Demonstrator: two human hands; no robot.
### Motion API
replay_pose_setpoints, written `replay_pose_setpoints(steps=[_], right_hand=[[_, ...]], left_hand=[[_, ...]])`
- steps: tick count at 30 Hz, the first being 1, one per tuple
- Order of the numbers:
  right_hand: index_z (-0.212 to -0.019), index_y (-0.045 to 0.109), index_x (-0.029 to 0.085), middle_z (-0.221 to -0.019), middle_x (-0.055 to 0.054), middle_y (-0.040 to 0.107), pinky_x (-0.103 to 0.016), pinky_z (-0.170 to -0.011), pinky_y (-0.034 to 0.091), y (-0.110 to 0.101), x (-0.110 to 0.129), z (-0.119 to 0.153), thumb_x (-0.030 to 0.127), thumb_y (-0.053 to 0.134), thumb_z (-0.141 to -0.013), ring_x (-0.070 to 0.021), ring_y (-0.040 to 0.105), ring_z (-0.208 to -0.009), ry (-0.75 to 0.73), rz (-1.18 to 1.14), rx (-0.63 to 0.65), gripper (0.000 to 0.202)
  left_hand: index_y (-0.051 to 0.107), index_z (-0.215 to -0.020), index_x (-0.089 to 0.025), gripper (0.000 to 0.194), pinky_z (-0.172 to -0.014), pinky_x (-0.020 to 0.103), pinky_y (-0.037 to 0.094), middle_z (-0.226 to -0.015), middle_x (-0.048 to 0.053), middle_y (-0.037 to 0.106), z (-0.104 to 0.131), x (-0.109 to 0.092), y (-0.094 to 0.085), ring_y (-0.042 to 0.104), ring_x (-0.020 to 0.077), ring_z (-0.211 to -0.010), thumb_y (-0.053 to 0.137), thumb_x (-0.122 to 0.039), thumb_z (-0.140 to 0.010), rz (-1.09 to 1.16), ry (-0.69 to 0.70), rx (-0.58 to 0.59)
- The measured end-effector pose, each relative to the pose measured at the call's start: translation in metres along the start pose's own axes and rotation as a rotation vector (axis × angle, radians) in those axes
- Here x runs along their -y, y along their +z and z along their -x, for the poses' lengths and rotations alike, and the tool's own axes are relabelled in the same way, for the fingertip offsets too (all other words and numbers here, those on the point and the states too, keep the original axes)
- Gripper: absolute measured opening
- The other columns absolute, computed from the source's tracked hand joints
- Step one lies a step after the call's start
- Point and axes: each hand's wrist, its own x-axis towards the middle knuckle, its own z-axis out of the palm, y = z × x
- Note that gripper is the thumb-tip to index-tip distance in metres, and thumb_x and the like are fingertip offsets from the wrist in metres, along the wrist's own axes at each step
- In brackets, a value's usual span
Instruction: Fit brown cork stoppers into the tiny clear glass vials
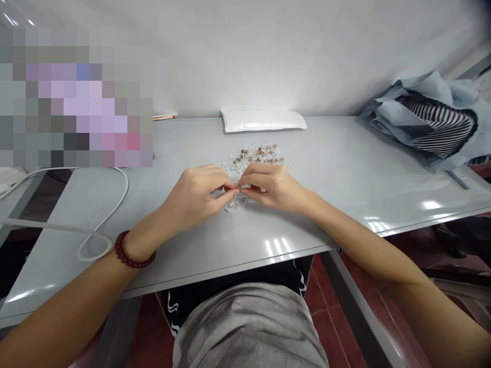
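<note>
My left hand [199, 191] and my right hand [270, 185] meet over the grey table, their fingertips almost touching. Each hand is closed in a pinch at a tiny brownish piece [237, 187], mostly hidden by the fingers. Behind my hands lies a loose pile of small clear pieces and brown pieces [261, 152]. More clear pieces [235, 204] lie just below my fingertips, partly covered by my right hand. A dark red beaded bracelet circles my left wrist.
A white padded packet [264, 121] rests against the wall at the back. A blue cloth with a striped lining [433, 120] is heaped at the right. A white cable [125, 189] loops across the left side. The upper left is pixelated.
</note>
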Motion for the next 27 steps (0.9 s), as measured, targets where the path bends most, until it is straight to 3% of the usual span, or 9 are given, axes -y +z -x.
replay_pose_setpoints(steps=[5,9,14,18,22,27], right_hand=[[-0.088,0.069,0.013,-0.081,-0.006,0.065,-0.026,-0.062,0.048,0.0,0.002,-0.001,0.018,0.056,-0.095,-0.0128,0.059,-0.07,-0.003,-0.103,0.012,0.016],[-0.088,0.068,0.011,-0.082,-0.007,0.066,-0.026,-0.062,0.049,0.002,0.003,-0.001,0.016,0.056,-0.095,-0.0127,0.06,-0.07,-0.046,-0.097,-0.013,0.015],[-0.089,0.066,0.011,-0.086,-0.009,0.065,-0.026,-0.059,0.047,0.007,0.005,0.002,0.01,0.044,-0.098,-0.0134,0.058,-0.071,-0.121,0.234,-0.014,0.024],[-0.086,0.065,0.012,-0.082,-0.008,0.063,-0.026,-0.054,0.041,0.005,0.001,0.003,0.004,0.035,-0.097,-0.014,0.054,-0.068,-0.116,0.486,0.02,0.032],[-0.085,0.065,0.012,-0.087,-0.009,0.062,-0.027,-0.058,0.041,0.0,-0.012,0.003,0.013,0.042,-0.099,-0.014,0.054,-0.07,0.047,0.351,0.085,0.027],[-0.089,0.069,0.012,-0.088,-0.01,0.062,-0.03,-0.068,0.043,-0.002,-0.022,0.001,0.019,0.055,-0.095,-0.0194,0.056,-0.082,0.182,0.211,0.191,0.017]], left_hand=[[0.062,-0.069,-0.022,0.012,-0.066,0.027,0.046,-0.071,0.001,0.068,-0.002,-0.004,-0.002,0.058,0.0157,-0.065,0.057,-0.033,-0.07,0.148,-0.15,0.063],[0.056,-0.064,-0.022,0.007,-0.062,0.027,0.045,-0.065,-0.001,0.063,-0.001,-0.008,0.004,0.053,0.014,-0.06,0.055,-0.029,-0.065,0.165,-0.191,0.007],[0.055,-0.06,-0.021,0.006,-0.057,0.026,0.041,-0.059,-0.002,0.058,-0.001,-0.01,0.006,0.049,0.0129,-0.057,0.056,-0.027,-0.062,0.248,-0.283,-0.043],[0.057,-0.06,-0.02,0.007,-0.052,0.025,0.036,-0.056,-0.003,0.053,-0.002,-0.002,-0.001,0.047,0.0117,-0.054,0.058,-0.026,-0.064,0.273,-0.4,0.0],[0.058,-0.062,-0.02,0.008,-0.06,0.027,0.041,-0.062,-0.001,0.059,-0.003,0.011,-0.009,0.053,0.0152,-0.062,0.058,-0.028,-0.066,0.128,-0.294,0.154],[0.055,-0.065,-0.022,0.008,-0.069,0.032,0.044,-0.069,0.003,0.062,-0.003,0.019,-0.014,0.057,0.023,-0.083,0.054,-0.027,-0.071,-0.14,-0.083,0.187]])
